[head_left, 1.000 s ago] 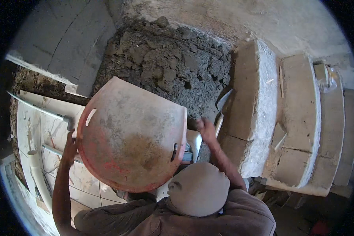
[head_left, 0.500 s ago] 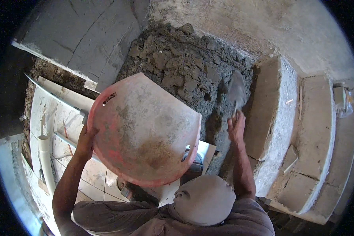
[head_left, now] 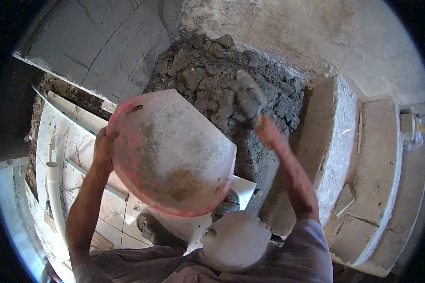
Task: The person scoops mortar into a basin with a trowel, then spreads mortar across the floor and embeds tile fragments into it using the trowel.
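My left hand (head_left: 104, 147) grips the left rim of a large, worn pinkish-red plastic tub (head_left: 174, 148). The tub is tilted, its pale, mortar-stained surface showing, with a slot handle near its upper left edge. In my right hand (head_left: 269, 133) is a trowel (head_left: 250, 95), held by its handle; its blade is coated in grey mortar and slightly blurred. That blade is over the heap of rough, wet mortar (head_left: 198, 70) beyond the tub. Whether it touches the mortar I cannot tell.
Concrete steps (head_left: 316, 137) rise on the right. A smooth grey slab (head_left: 94, 42) lies at the far left, and a rough wall (head_left: 326, 33) stands behind the mortar. White tiles (head_left: 113, 207), a long metal straightedge (head_left: 63, 112) and a pale pipe (head_left: 55, 188) are on the left.
My right hand and the trowel have swung left and away from me, from the mortar's right side toward its middle. The tub has shifted slightly left, still held by my left hand.
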`<state>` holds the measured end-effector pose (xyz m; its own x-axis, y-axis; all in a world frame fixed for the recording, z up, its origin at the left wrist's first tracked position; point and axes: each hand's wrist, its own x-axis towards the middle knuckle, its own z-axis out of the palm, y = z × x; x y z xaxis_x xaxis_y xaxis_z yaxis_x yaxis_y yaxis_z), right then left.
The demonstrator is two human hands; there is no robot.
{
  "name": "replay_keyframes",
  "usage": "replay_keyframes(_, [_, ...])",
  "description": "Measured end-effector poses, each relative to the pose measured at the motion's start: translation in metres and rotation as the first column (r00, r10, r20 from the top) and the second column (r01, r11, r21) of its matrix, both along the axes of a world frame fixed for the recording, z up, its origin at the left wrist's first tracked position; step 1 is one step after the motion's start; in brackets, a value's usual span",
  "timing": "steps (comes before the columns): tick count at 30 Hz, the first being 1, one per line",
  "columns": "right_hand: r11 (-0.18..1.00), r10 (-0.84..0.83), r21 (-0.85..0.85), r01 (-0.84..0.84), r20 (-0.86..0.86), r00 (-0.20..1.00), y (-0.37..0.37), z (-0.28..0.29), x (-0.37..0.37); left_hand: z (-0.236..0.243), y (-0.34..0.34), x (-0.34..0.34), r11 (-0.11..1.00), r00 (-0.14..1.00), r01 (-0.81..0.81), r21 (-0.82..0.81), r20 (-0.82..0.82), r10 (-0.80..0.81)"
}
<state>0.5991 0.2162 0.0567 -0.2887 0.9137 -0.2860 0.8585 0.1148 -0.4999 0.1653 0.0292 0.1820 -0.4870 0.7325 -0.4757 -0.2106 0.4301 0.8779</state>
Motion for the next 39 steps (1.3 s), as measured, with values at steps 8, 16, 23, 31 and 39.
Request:
replay_keyframes(8, [0.981,0.106,0.153,-0.116,0.072,0.992,-0.030,0.045,-0.053,0.008,0.025,-0.003,0.992,0.983,0.053,0.117,0.167,-0.073])
replay_keyframes(16, [0.938,0.302,0.104,-0.331,0.227,0.926,0.082,-0.016,-0.076,0.007,0.020,-0.003,0.994,0.995,0.017,0.107,0.092,-0.027])
replay_keyframes(23, [0.869,0.489,-0.012,-0.495,0.172,0.855,-0.038,-0.031,-0.028,0.001,0.038,-0.014,0.990,0.985,0.068,0.127,0.148,-0.086])
replay_keyframes(31, [0.947,0.211,0.167,-0.274,0.320,0.924,-0.026,0.044,0.007,-0.006,0.033,-0.014,0.906,0.769,0.190,0.378,0.517,-0.377])
replay_keyframes(39, [0.666,-0.745,-0.552,0.501,-0.457,0.486,0.096,-0.148,0.189,-0.013,0.046,-0.012,0.884,0.756,0.231,0.406,0.497,-0.426])
